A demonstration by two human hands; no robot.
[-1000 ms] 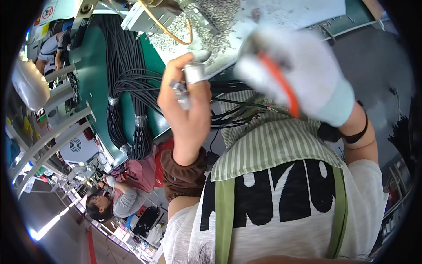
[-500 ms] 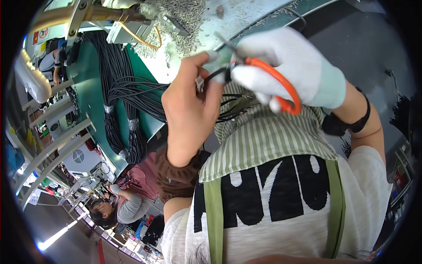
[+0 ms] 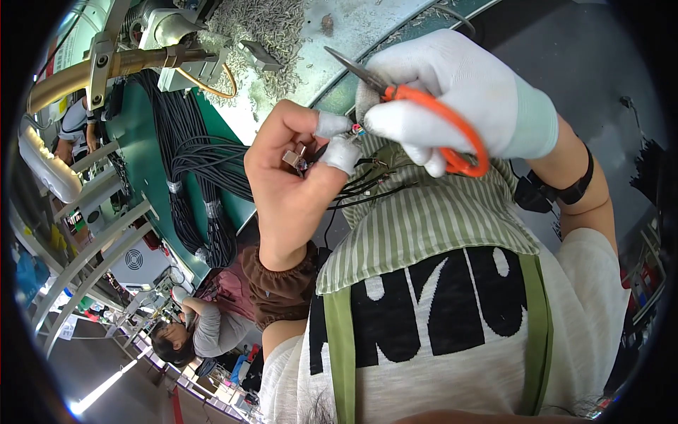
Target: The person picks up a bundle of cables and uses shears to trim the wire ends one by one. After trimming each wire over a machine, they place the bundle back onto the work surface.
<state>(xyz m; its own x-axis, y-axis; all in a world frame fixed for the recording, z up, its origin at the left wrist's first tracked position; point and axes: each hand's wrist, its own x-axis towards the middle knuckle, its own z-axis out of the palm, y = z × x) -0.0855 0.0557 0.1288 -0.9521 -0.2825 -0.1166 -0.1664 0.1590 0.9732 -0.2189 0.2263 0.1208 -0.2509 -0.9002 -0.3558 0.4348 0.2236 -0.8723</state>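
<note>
My left hand (image 3: 293, 180), bare with white wraps on the thumb and forefinger tips, pinches a black cable whose stripped end shows small coloured wires (image 3: 358, 130). A small metal connector (image 3: 294, 157) sits between its fingers, near the palm. In a white glove, my right hand (image 3: 459, 99) holds scissors (image 3: 452, 127) with orange handles, their dark blades pointing up and to the left. Its thumb and forefinger are right beside the coloured wires; whether they touch them I cannot tell. Several other black cable ends (image 3: 367, 185) lie below the hands, over the striped apron (image 3: 431, 219).
Bundles of black cable (image 3: 187, 155) lie across the green table (image 3: 134, 134) at left. A machine with a brass-coloured tube (image 3: 134, 63) stands at the upper left, beside a worktop strewn with small grey clippings (image 3: 265, 85). Another person (image 3: 205, 332) sits at lower left.
My left hand has shifted slightly left, and its thumb and forefinger now close near the cable's end. Coloured wires show there now. The scissor blades have swung up, away from the cable.
</note>
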